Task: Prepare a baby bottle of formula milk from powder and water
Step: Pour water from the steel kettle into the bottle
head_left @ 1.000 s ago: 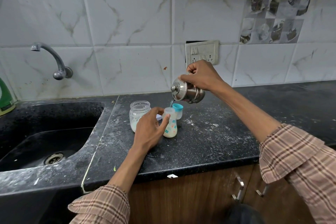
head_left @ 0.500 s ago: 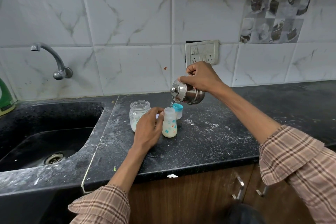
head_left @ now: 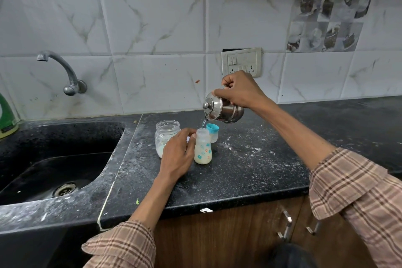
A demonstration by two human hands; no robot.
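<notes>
1. The left hand (head_left: 177,154) rests on the dark speckled surface (head_left: 250,172), its thumb and fingers curled round the side of the baby bottle (head_left: 203,147) and steadying it.
2. The baby bottle stands upright and uncapped near the middle of the surface, right of the sink (head_left: 54,159). It holds pale, creamy liquid to well above half its height.
3. Just left of the bottle, partly behind the left hand, stands an open glass jar (head_left: 166,135) with white powder in its lower part and a dusty film on its walls.
4. Just behind the bottle to the right stands a blue-rimmed cap (head_left: 212,131).
5. Above them the right hand (head_left: 240,90) grips a lidded steel pot (head_left: 221,110) from the top, tilted to the left, and a thin stream of water (head_left: 203,124) falls from its rim into the bottle's mouth.
6. White powder is scattered on the surface around the bottle.
7. Against half a second ago the pot is tipped much the same, and the bottle, jar and cap stand where they were; the pour continues.
</notes>
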